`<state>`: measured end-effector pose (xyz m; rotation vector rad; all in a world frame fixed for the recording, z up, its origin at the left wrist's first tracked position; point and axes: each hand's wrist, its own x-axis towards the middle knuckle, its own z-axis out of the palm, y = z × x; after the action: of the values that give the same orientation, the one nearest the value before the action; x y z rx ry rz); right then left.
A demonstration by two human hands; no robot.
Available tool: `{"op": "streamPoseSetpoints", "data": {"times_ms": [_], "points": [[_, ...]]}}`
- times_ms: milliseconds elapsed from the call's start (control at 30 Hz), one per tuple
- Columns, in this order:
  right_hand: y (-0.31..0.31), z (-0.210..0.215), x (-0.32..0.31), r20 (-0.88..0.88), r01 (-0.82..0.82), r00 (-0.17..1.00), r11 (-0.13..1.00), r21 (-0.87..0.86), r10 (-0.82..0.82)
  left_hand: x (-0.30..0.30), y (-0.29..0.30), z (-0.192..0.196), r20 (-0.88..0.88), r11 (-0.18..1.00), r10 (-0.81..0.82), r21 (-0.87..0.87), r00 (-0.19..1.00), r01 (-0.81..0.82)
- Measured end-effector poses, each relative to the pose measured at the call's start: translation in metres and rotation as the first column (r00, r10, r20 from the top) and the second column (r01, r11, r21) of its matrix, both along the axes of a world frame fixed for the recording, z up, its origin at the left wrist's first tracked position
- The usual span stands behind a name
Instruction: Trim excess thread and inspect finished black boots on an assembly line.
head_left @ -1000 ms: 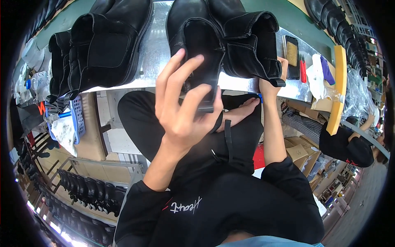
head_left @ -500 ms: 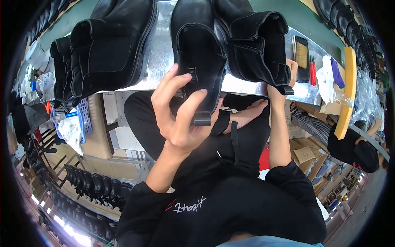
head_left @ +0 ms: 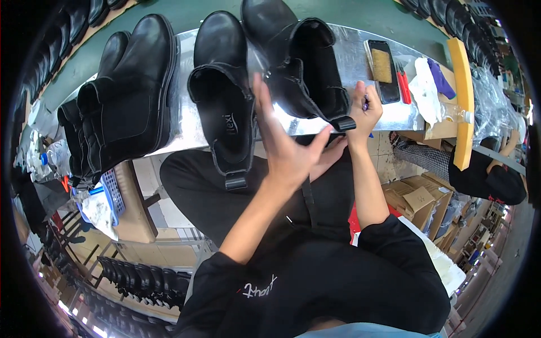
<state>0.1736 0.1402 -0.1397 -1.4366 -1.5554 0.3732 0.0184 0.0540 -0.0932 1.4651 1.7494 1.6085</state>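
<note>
A black ankle boot [head_left: 228,112] stands in the middle, its opening and insole showing and its heel pull loop toward me. Right of it is a second black boot [head_left: 315,67], tilted with its opening toward me. My left hand [head_left: 287,155] is open between these two boots, fingers spread and stretched forward, slightly blurred. Beside the right boot's heel, my right hand [head_left: 365,115] is closed around a small slim thing with a dark purplish end; its kind cannot be made out.
More black boots [head_left: 132,90] stand at the left of the metal tabletop [head_left: 189,56]. At right lie a phone [head_left: 387,90] with a tan block on it, a red-handled tool [head_left: 403,84], a white cloth [head_left: 425,90] and a yellow bar [head_left: 462,107]. A blue basket [head_left: 114,194] hangs low left.
My left hand has let go of the middle boot's heel and moved right, toward the right boot. My right hand has come into fuller view beside that boot. The whole view has shifted.
</note>
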Motion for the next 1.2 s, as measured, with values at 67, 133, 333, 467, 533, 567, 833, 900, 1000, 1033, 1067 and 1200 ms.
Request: {"op": "streamPoseSetpoints", "data": {"times_ms": [67,133,333,467,533,567,833,900,1000,1033,1067,1200], "points": [[0.001,-0.001,-0.002,0.002,-0.036,0.999,0.999,0.022,0.036,0.000,0.026,-0.013,-0.062,0.998,0.062,0.037,0.996,-0.060],[-0.001,-0.001,-0.008,-0.041,-0.040,0.998,0.999,0.019,0.040,0.001,0.030,-0.031,0.016,0.998,0.057,-0.017,0.998,-0.057],[0.002,-0.008,0.004,-0.105,-0.001,0.994,1.000,0.029,0.004,0.017,-0.006,-0.026,-0.036,0.999,-0.036,-0.021,0.999,0.035],[0.005,-0.010,0.008,-0.188,-0.013,0.982,0.999,-0.036,0.006,0.022,-0.025,-0.023,-0.005,0.990,-0.106,-0.099,0.994,0.105],[0.002,-0.007,0.002,-0.257,-0.032,0.966,0.999,-0.040,0.021,0.021,-0.025,-0.019,0.020,0.992,-0.107,-0.062,0.994,0.108],[0.002,-0.009,0.000,-0.254,-0.037,0.967,0.998,-0.046,0.024,0.017,-0.024,-0.011,0.023,0.992,-0.102,-0.067,0.994,0.104],[-0.018,0.051,0.017,-0.731,-0.473,0.659,0.854,-0.218,0.179,-0.013,-0.025,0.031,-0.165,0.906,-0.103,0.392,0.981,0.161],[-0.037,0.090,0.001,-0.645,-0.540,0.706,0.813,-0.220,0.294,-0.019,-0.026,0.036,-0.006,0.901,-0.216,0.384,0.976,0.202],[-0.046,0.130,-0.005,-0.369,-0.474,0.877,0.679,-0.561,0.307,-0.025,-0.011,0.048,-0.014,0.935,-0.213,0.287,0.977,0.208],[-0.048,0.130,-0.003,-0.363,-0.471,0.879,0.680,-0.562,0.308,-0.029,-0.002,0.051,0.019,0.925,-0.259,0.292,0.966,0.242],[-0.048,0.132,0.002,-0.384,-0.433,0.893,0.680,-0.591,0.234,-0.029,0.007,0.057,0.029,0.924,-0.293,0.265,0.956,0.276],[-0.048,0.136,0.007,-0.540,-0.487,0.832,0.634,-0.601,0.128,-0.038,0.034,0.097,-0.026,0.898,-0.437,0.048,0.899,0.438]]}}
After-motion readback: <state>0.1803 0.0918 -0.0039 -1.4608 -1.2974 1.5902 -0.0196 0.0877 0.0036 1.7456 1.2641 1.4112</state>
